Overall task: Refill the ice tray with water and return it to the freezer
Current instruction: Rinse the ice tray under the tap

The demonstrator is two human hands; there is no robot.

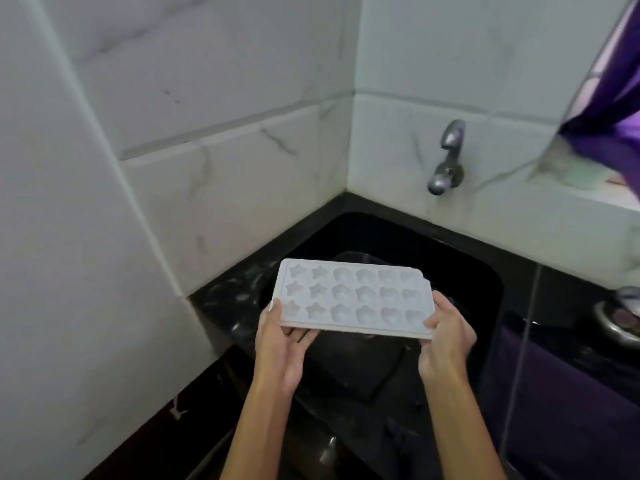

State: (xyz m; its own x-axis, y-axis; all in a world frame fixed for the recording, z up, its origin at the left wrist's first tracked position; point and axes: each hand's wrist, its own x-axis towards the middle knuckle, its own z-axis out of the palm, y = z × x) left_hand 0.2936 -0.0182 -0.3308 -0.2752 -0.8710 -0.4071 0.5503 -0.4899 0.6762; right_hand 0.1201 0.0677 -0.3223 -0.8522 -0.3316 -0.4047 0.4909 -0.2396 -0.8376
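Observation:
A white ice tray [353, 297] with star, flower and heart shaped cells hangs level over the black sink [460, 271]. My left hand [280, 344] grips its near-left corner, thumb on top and fingers underneath. My right hand [446, 334] holds the near-right corner the same way. The cells look empty. A metal tap [446, 157] juts from the tiled wall above and to the right of the tray; no water runs from it.
White marble-look tiles [214, 98] form the corner behind the sink. A black stone counter [221, 299] borders the basin. A purple curtain [609, 109] hangs at upper right over a ledge. A metal vessel [620, 320] sits at the right edge.

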